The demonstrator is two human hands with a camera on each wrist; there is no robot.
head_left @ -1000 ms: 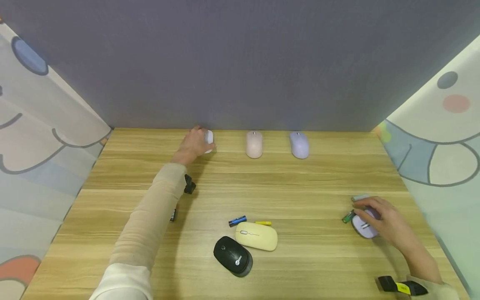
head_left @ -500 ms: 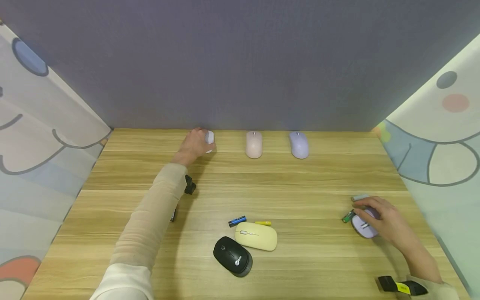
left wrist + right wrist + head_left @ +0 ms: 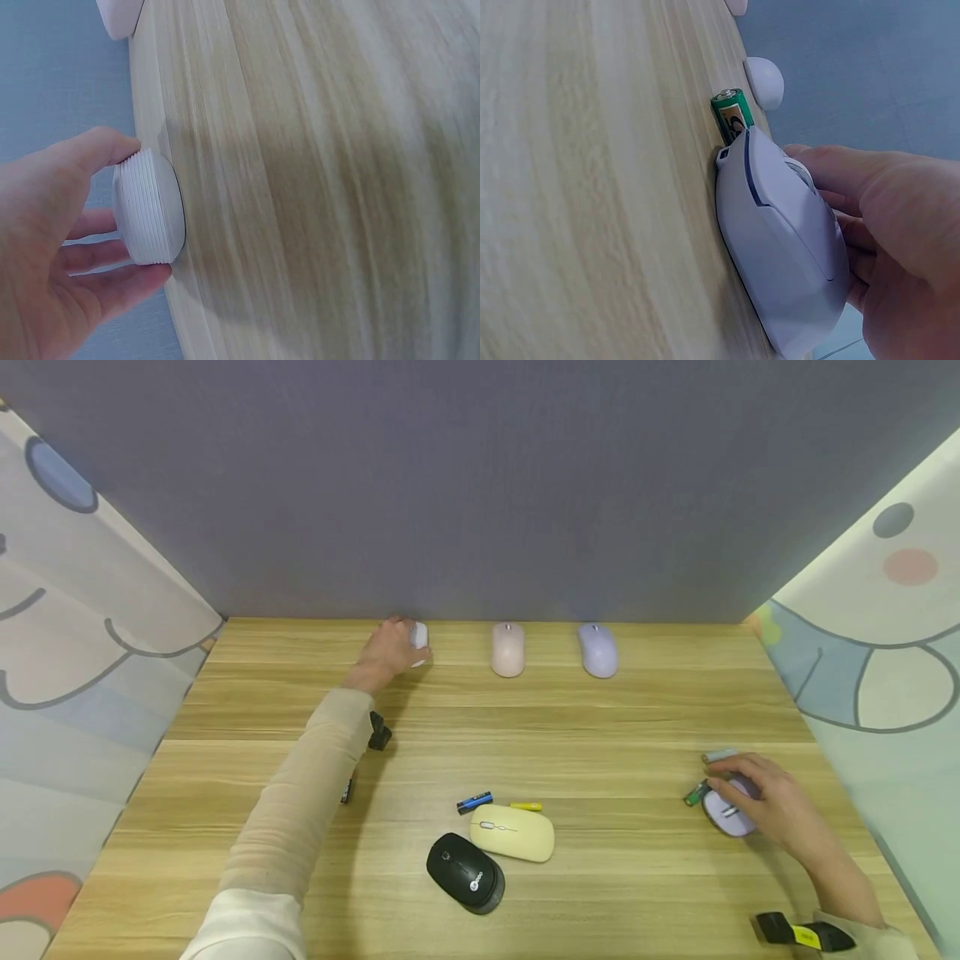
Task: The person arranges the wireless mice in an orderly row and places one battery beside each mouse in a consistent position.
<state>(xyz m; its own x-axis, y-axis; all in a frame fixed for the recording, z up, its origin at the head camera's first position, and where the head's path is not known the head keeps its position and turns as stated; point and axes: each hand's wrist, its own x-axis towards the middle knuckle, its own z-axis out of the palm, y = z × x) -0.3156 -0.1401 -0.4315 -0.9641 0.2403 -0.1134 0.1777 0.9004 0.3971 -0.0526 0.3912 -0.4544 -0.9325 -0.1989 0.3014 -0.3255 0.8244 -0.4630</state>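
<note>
My left hand (image 3: 386, 652) reaches to the back left of the table and holds a white mouse (image 3: 420, 647). In the left wrist view the thumb sits on one side of this white mouse (image 3: 156, 210), fingers on the other, its ribbed edge between them. At the right, my right hand (image 3: 772, 806) grips a lilac mouse (image 3: 727, 821), thumb near its scroll wheel and the other fingers partly hidden behind it. The lilac mouse (image 3: 780, 232) rests on the tabletop, with a green battery (image 3: 731, 112) at its front end. A pale battery (image 3: 721, 755) lies just beyond the right fingertips.
A pink mouse (image 3: 508, 649) and a purple mouse (image 3: 598, 650) stand along the grey back panel (image 3: 480, 493). Nearer lie a yellow mouse (image 3: 517, 835), a black mouse (image 3: 465, 870), a blue battery (image 3: 475, 802) and a yellow battery (image 3: 527, 807). The left sleeve partly covers a dark battery (image 3: 347, 791).
</note>
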